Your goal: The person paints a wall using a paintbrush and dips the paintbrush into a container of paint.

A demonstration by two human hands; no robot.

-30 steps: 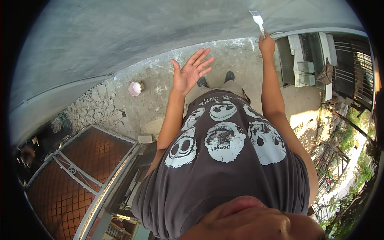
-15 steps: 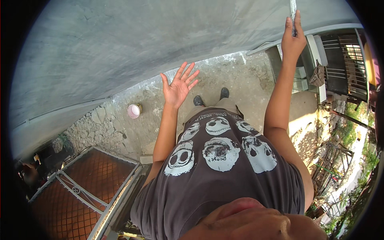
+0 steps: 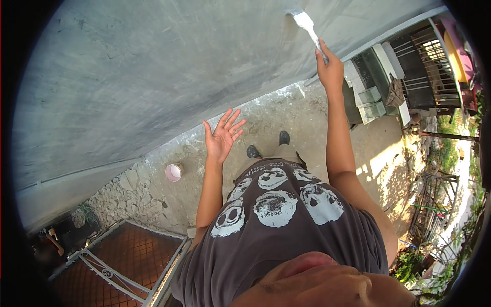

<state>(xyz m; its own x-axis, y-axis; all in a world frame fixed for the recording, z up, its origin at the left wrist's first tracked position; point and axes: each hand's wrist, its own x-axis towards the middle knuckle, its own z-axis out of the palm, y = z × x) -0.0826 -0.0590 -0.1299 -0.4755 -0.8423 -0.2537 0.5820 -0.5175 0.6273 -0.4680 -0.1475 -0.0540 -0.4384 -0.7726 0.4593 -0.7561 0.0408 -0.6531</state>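
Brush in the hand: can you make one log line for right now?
right hand: holds brush at grey wall | left hand: spread, empty | bucket: on ground

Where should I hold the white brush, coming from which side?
Likely best by the slim handle of the white brush, from the picture's lower right, where the right grip has it: the handle slants down that way, while the wider head points up-left, against or near the grey wall.

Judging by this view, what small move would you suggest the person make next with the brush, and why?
Probably a short stroke of the brush along the grey wall: the right hand grips its handle and the bristles appear to meet the wall, while the left hand is open and holds nothing.
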